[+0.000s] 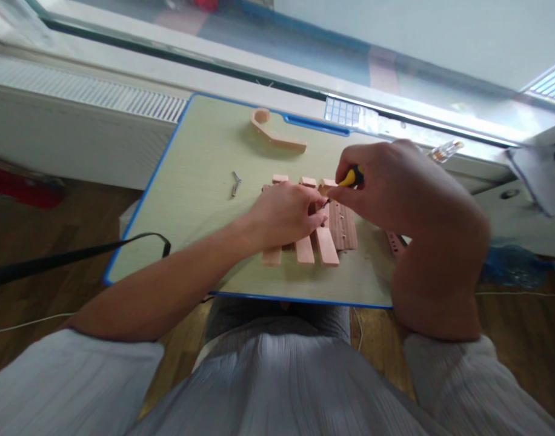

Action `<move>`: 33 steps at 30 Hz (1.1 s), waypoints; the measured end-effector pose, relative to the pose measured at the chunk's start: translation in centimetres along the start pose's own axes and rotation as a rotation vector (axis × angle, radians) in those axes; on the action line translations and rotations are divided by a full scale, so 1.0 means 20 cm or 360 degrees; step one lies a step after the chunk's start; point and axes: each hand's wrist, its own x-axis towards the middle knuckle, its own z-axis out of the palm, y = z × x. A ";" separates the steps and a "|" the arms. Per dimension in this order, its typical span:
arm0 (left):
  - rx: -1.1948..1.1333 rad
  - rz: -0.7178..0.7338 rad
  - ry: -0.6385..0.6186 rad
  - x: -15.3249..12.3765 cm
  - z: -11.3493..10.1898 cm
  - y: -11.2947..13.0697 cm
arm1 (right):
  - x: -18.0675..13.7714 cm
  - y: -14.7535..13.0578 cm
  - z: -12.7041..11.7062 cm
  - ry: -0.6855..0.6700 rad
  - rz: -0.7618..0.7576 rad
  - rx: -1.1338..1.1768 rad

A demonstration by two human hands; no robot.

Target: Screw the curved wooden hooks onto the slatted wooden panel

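Several light wooden slats (325, 245) lie side by side on a pale green desk (200, 181) with a blue rim. My left hand (284, 215) presses down on the slats, its fingertips pinched near a small dark screw. My right hand (395, 181) is closed around a screwdriver with a yellow and black handle (351, 177), its tip pointing down at the slats beside my left fingertips. A darker drilled wooden strip (343, 225) lies under the right hand.
A curved wooden piece (272, 134) rests at the desk's far side. Two loose metal screws (235, 183) lie left of the slats. A black strap (77, 254) crosses the desk's left corner. A radiator and window sill run behind. Another drilled strip (395, 242) peeks out at the right.
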 end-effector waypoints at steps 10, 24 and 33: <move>0.0025 0.0117 -0.0192 0.00 -0.06 -0.02 | -0.03 0.03 0.02 0.0055 -0.0016 0.0162; 0.0053 0.0076 -0.0190 -0.01 -0.07 -0.01 | 0.00 0.03 0.03 0.0010 -0.0079 0.0230; 0.0024 0.0085 -0.0190 -0.01 -0.07 -0.01 | 0.03 0.00 0.01 0.0043 0.0012 0.0181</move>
